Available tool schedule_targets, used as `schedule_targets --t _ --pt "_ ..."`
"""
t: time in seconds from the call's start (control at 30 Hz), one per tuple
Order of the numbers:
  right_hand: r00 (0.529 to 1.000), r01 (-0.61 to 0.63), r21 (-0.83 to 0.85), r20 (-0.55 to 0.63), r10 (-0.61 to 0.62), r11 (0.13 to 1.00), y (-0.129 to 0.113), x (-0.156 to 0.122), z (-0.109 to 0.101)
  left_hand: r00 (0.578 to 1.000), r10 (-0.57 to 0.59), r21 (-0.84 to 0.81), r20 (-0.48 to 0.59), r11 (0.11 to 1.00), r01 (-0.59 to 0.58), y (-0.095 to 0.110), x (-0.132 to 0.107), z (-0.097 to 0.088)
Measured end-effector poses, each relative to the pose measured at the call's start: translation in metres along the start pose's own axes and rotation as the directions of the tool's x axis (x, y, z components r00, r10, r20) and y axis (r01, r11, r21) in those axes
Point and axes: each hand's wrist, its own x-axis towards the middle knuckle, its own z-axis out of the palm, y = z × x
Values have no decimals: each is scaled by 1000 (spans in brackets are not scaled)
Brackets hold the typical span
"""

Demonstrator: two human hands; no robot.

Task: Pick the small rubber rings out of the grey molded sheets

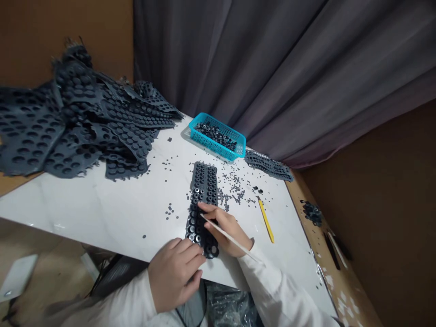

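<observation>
A dark grey perforated rubber strip (203, 200) lies lengthwise on the white marble-look tabletop (85, 213), with small rings seated in its holes near the lower end. My left hand (175, 274) rests its fingertips on the strip's lower end and pins it down. Just above, my right hand (223, 227) grips a thin pale stick (225, 235), whose pointed end lies over the strip. Several tiny dark discs (231, 193) are scattered beside the strip. A yellow pencil (265, 220) lies to the right of my right hand.
A heap of punched grey rubber sheets (78, 122) covers the far left. A blue plastic basket (217, 137) holding dark discs and another rubber strip (269, 165) sit at the far edge. A grey curtain (272, 68) hangs behind. A wooden ledge (340, 272) runs along the right.
</observation>
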Motion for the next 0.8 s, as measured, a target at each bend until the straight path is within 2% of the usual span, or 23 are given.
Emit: schedule_targets --t 0.1,0.33,0.53,0.7,0.8 --pt "998 4 59 66 -8 998 -5 -5 4 1000 -3 3 3 1000 3 0 0 0" --pt "998 25 31 48 -26 999 -3 -4 6 1000 4 18 11 1000 -4 0 0 -1" --pt "990 121 -159 95 -107 980 1 -4 10 1000 1 12 9 1000 -1 0 1 0" --pt "958 282 -400 161 -236 872 5 -2 11 1000 -5 22 14 1000 4 1 1 -1" --pt "979 203 -406 64 -194 891 11 2 6 1000 2 20 1 1000 -2 1 1 -1"
